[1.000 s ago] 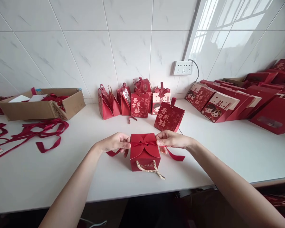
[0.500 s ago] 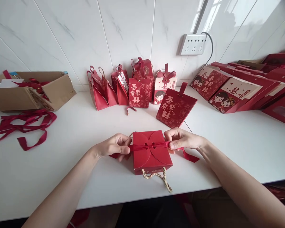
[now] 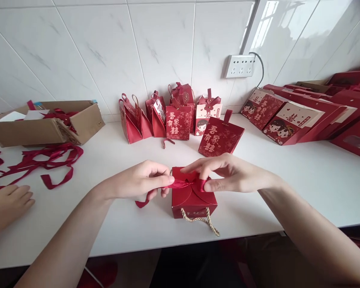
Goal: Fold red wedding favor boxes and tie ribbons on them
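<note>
A red gift box [image 3: 195,202] with a twisted gold rope handle [image 3: 208,222] stands on the white table, close to its front edge. Across its top runs a dark red ribbon [image 3: 181,184], passing through the middle of the folded flaps. My left hand [image 3: 151,180] pinches the ribbon at the box's left side, and a loose tail hangs below those fingers. Over the right part of the lid, my right hand [image 3: 228,174] holds the other end, bent into a small loop between thumb and fingers. The far part of the lid is hidden behind my right hand.
Behind the box stand several finished red gift boxes [image 3: 178,124] and a leaning red card box [image 3: 220,136]. An open cardboard box [image 3: 27,132] and loose ribbons [image 3: 63,156] lie left. Another person's hand [image 3: 10,206] rests at far left. Flat boxes [image 3: 291,124] are stacked right.
My right hand has moved left over the lid, bending its ribbon end into a loop. My left hand still holds its end. Another person's hand has appeared at the left edge.
</note>
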